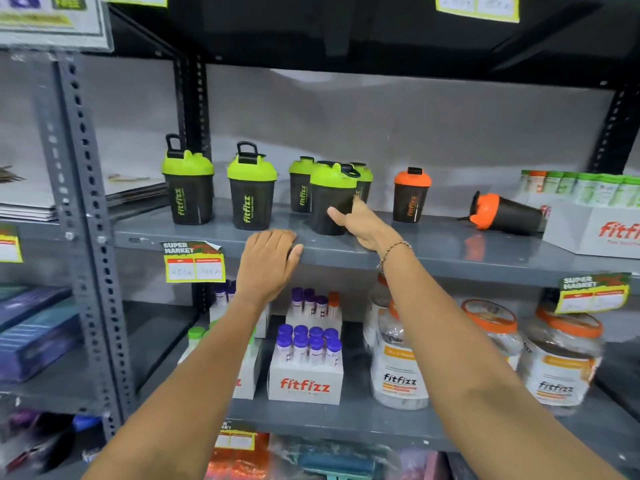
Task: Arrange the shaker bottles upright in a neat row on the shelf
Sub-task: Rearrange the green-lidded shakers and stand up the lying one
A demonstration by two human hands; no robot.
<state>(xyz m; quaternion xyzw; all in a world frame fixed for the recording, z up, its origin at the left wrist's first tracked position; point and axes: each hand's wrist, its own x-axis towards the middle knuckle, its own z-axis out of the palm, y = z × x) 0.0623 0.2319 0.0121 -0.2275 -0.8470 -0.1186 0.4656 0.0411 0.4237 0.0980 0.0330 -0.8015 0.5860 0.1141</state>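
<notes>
Several black shaker bottles stand on the grey shelf. Two green-lidded ones stand upright at the left. A front green-lidded bottle stands upright with my right hand wrapped around its right side, thumb across its front. Behind it stand two more green-lidded bottles, partly hidden. An orange-lidded bottle stands upright further right. Another orange-lidded bottle lies on its side, lid pointing left. My left hand rests flat on the shelf's front edge, holding nothing.
A white fitfizz display box with small green-capped tubes stands at the shelf's right end. Price tags hang on the front edge. The shelf below holds boxes of purple-capped tubes and large jars. A perforated steel upright stands at left.
</notes>
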